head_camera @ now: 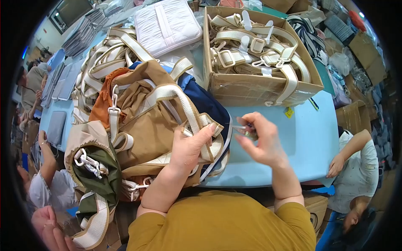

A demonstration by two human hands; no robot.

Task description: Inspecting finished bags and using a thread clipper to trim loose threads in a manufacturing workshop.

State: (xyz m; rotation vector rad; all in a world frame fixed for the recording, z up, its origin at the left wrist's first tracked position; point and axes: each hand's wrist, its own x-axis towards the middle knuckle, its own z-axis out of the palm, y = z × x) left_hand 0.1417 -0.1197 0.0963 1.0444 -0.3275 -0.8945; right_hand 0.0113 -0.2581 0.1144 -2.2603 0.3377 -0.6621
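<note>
My left hand (191,144) grips a folded part of a cream webbing strap (176,92) with tan edges, thumb on top. Under it lies a tan fabric bag (141,125), with a navy fabric piece (207,100) behind and an orange one (105,94) to its left. To the right of the strap, my right hand (260,138) holds a small pair of thread snips (246,127), blades pointing left towards the strap. A white plastic swivel hook (114,103) hangs on a strap over the bag. An olive and beige fabric bag (100,175) with white hooks inside lies at the left.
A cardboard box (260,91) full of webbing straps and buckles stands on the blue table (311,131). Left of it lies a white quilted case (169,26). A yellow tag (289,112) and a pen (314,104) lie nearby. Other people sit at both sides.
</note>
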